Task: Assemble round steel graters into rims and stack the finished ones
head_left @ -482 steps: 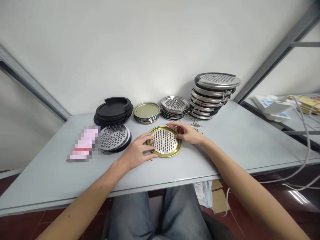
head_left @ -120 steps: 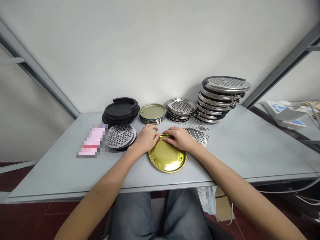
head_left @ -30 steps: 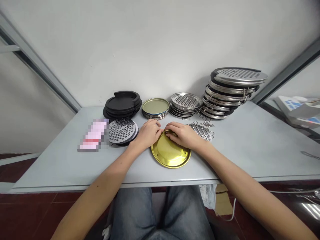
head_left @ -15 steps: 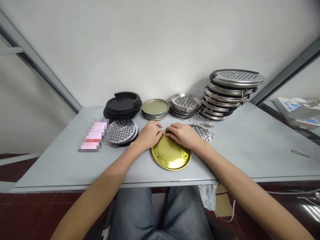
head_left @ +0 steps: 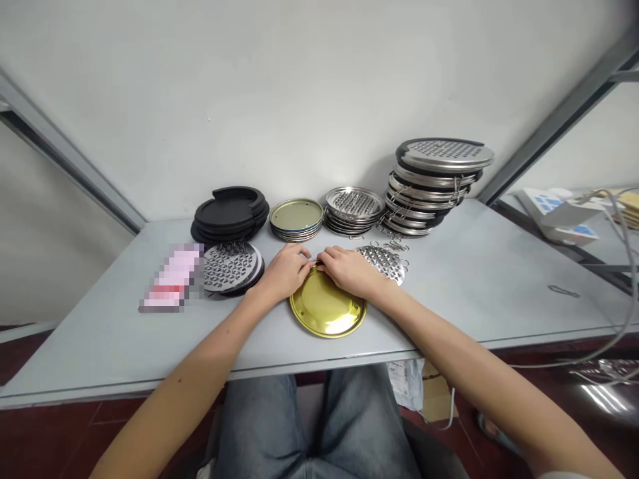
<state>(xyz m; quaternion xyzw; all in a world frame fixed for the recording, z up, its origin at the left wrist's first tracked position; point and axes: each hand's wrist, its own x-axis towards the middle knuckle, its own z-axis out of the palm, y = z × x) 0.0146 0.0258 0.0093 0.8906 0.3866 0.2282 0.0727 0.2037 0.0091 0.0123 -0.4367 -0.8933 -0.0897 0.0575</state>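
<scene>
A shiny gold round metal lid point(head_left: 327, 309) lies near the table's front edge. At its far rim, my left hand point(head_left: 289, 269) pinches the edge with curled fingers. Right beside it, my right hand point(head_left: 344, 269) grips the same rim, its fingers bent over the top. A small dark bit shows between the fingertips, too hidden to name. Behind my right hand lies a perforated silver grater disc point(head_left: 384, 261), partly covered by the hand. To the left of my left hand sits a small pile of grater discs point(head_left: 232, 266) with black pieces under it.
Along the wall stand black round holders point(head_left: 229, 213), dull gold lids point(head_left: 297, 216), silver grater discs point(head_left: 355, 206) and a tall leaning stack of assembled graters point(head_left: 439, 186). Loose metal clips point(head_left: 397, 244) lie near the stacks; one more clip point(head_left: 564, 291) is far right. A blurred-out pink object point(head_left: 172, 279) lies left.
The camera view has turned slightly to the right, so everything shifts left in the picture. Both hands keep their hold on the lid's far rim, with little visible finger movement.
</scene>
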